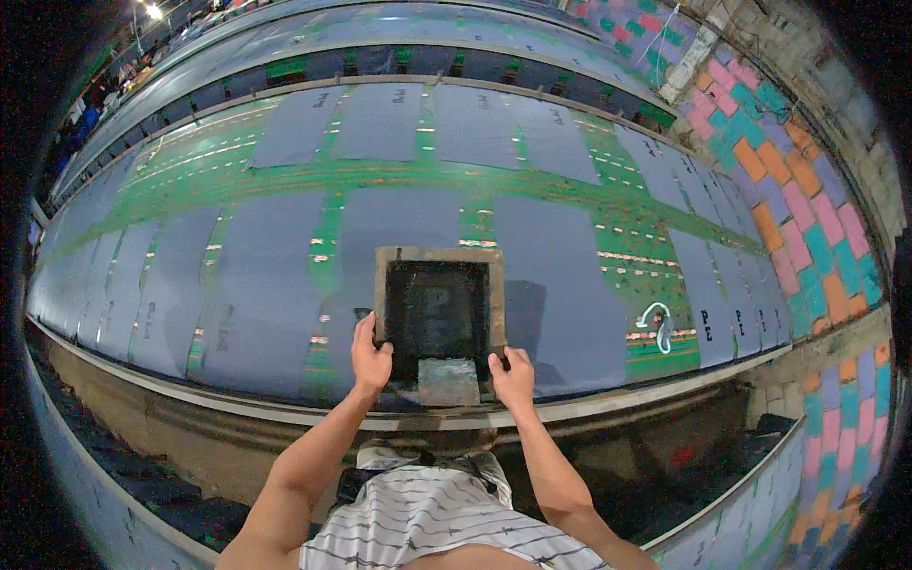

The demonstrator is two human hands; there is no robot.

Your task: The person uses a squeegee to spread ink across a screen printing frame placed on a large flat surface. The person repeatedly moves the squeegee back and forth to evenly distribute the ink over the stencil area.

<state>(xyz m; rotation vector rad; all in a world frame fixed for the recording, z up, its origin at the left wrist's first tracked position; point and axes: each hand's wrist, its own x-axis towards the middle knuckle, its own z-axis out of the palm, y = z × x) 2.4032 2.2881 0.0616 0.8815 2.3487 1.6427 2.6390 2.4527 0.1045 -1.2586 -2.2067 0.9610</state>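
Observation:
A small screen-printing frame with a pale wooden rim and dark mesh is held in front of me, over the near edge of a long table. My left hand is closed around its left side, near the lower corner. At the lower right side, my right hand grips the rim with thumb and fingers. A greyish flat piece lies across the bottom of the mesh; its kind is unclear. Beneath and around the frame lie blue-grey fabric panels. Whether the frame touches them, I cannot tell.
The green table carries rows of panels, several with small dark printed marks. A white looped item rests on it at the right. More long tables run behind. Another table stands close behind me. Colourful brick-patterned paving lies at right.

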